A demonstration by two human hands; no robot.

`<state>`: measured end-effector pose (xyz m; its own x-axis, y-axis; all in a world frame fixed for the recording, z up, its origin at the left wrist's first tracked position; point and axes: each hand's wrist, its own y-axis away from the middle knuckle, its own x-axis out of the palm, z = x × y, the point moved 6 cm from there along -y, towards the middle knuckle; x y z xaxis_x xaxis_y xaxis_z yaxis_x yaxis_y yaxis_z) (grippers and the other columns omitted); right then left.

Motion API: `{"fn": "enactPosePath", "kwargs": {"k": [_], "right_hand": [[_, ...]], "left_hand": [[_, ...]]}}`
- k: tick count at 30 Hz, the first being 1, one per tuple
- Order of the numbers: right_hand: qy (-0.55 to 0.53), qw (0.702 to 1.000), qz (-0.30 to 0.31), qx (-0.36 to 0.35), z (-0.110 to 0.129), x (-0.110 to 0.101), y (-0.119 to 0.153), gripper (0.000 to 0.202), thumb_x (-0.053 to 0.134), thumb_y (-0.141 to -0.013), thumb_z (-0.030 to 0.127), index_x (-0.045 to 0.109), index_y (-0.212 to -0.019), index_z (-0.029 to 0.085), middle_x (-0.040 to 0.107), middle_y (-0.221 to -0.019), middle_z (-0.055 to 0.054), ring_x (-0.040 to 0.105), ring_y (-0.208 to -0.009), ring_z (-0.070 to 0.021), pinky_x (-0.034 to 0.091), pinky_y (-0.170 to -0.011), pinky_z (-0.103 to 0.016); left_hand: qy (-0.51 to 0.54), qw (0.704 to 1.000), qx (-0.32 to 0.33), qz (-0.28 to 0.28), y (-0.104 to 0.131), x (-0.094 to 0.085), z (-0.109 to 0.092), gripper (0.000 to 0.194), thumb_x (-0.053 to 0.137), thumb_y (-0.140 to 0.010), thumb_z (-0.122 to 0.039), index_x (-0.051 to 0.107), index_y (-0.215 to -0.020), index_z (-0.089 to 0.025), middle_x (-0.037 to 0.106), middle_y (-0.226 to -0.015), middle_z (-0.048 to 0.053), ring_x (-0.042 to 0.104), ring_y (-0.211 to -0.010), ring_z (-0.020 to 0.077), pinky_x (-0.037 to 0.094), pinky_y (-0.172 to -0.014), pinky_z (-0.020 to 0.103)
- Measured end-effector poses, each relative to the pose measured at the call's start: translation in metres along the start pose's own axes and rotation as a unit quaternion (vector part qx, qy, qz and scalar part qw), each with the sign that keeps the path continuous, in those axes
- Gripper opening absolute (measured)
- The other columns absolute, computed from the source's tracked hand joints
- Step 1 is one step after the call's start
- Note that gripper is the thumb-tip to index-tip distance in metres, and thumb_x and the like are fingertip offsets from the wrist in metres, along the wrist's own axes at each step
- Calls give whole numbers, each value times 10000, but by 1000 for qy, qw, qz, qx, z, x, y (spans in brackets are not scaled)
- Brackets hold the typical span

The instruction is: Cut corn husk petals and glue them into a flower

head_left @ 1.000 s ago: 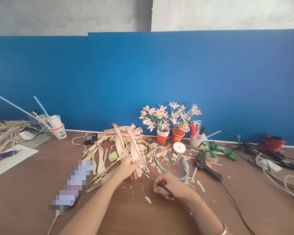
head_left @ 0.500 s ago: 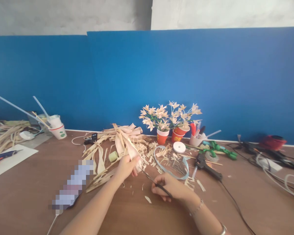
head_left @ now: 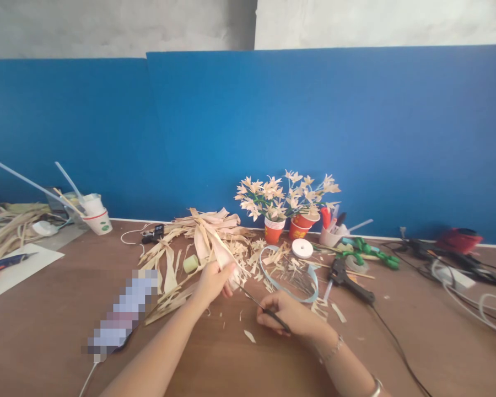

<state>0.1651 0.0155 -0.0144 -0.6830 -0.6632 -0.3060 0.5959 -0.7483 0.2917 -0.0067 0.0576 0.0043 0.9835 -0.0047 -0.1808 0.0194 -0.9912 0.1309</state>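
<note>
My left hand (head_left: pixel 215 279) pinches a pale dried corn husk (head_left: pixel 224 255) near its lower end, at the front of the husk pile. In my right hand (head_left: pixel 279 312) is a pair of dark-handled scissors (head_left: pixel 253 299), fingers wrapped around the handles. The blades point up and left and reach the husk's lower edge beside my left fingers. Whether they have closed on the husk is too small to tell. Small husk scraps (head_left: pixel 249 336) lie on the table below the hands.
Behind the hands lies a heap of husks (head_left: pixel 177 231). Husk flowers (head_left: pixel 268 193) stand in red paper cups (head_left: pixel 273 231). To the right are a white spool (head_left: pixel 302 248), a light-blue ribbon loop (head_left: pixel 268 275) and a glue gun (head_left: pixel 351 284). A pixelated device (head_left: pixel 122 314) lies left.
Very little differs. My right hand and the scissors have shifted very slightly, while my left hand keeps its hold on the husk.
</note>
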Motion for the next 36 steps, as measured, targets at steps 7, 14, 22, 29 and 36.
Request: {"fn": "enactPosePath", "kwargs": {"k": [7, 14, 22, 29, 36], "right_hand": [[7, 1000, -18, -6, 6, -2, 0, 177, 564, -728, 288, 583, -624, 146, 425, -389, 80, 343, -333, -41, 248, -343, -153], [15, 999, -29, -13, 12, -3, 2, 182, 556, -729, 283, 570, -610, 147, 429, -388, 76, 348, -336, -38, 256, -348, -149], [-5, 999, -54, -2, 2, -3, -1, 192, 560, -730, 318, 574, -642, 148, 457, -403, 75, 366, -321, -39, 260, -337, -148], [-16, 998, -61, 7, 8, -4, 0, 145, 564, -701, 261, 577, -613, 147, 452, -394, 76, 348, -314, -39, 244, -325, -153], [-30, 997, -69, 5, 1, -3, -4, 168, 577, -717, 292, 587, -645, 142, 454, -386, 80, 343, -305, -35, 242, -315, -146]], "left_hand": [[24, 1000, -4, -10, -3, -1, 4, 352, 574, -758, -480, 512, -585, -179, 579, -356, 27, 541, -322, 152, 407, -359, 221], [61, 998, -3, -15, -5, -1, 5, 381, 594, -738, -506, 536, -585, -162, 611, -383, 43, 558, -334, 150, 423, -363, 214], [84, 996, -23, -36, -3, 3, 11, 412, 590, -742, -527, 561, -576, -152, 622, -401, 49, 564, -354, 147, 443, -386, 218], [97, 994, -24, -47, -3, 4, 14, 440, 594, -715, -571, 543, -585, -154, 612, -399, 42, 560, -361, 142, 430, -391, 213], [138, 987, -47, -64, -2, 6, 20, 423, 625, -697, -561, 555, -666, -145, 618, -451, 13, 585, -411, 138, 426, -415, 210]]}}
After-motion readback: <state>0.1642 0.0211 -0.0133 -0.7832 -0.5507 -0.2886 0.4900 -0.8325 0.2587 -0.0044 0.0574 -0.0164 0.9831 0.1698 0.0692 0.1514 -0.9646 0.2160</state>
